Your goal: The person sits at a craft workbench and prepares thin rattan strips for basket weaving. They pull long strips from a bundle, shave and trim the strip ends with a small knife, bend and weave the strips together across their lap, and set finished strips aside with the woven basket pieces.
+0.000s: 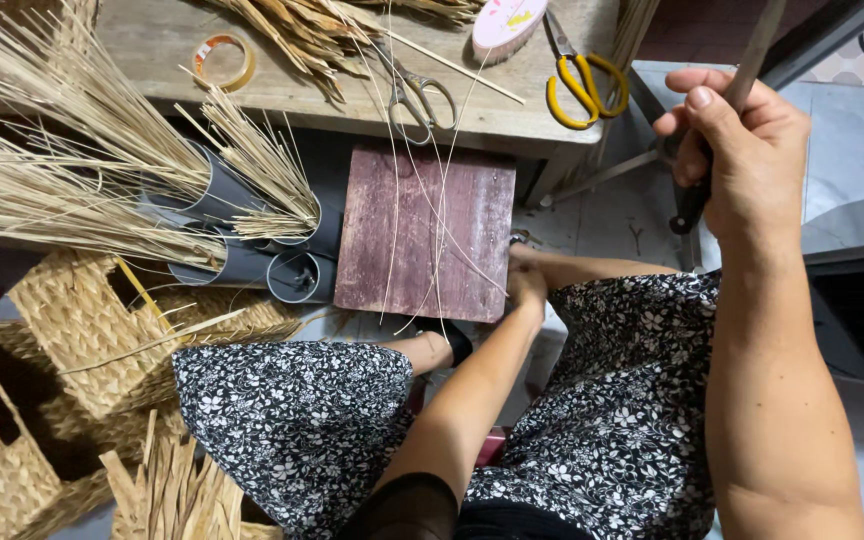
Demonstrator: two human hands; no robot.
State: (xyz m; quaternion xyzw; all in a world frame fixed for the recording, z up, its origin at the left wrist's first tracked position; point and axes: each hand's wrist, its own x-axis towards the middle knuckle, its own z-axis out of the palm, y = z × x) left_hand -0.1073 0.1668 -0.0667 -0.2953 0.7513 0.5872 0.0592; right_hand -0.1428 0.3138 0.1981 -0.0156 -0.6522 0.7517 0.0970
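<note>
Down at the lap: left hand (526,283) on the board's corner, right hand (742,150) wrapped round a knife handle.

Nearest, flowered skirt (302,420) over spread knees, leaving a working gap between them. Left hand reaching down through that gap, fingers curled on the lower right corner of the dark red wooden board (424,232), seemingly steadying it; exact grip hard to tell. Thin straw strands (439,215) draped lengthwise down the board. Right hand raised off to the side, fist closed on the long knife (727,130), thumb on top, blade angled away. Left of the board, grey tubes (262,235) holding sorted straw bundles (62,150) within easy reach; woven baskets (72,330) beside them. Farther, on the bench (152,50): tape roll (224,60), grey scissors (414,95), yellow scissors (584,85), a pink brush (507,25).
</note>
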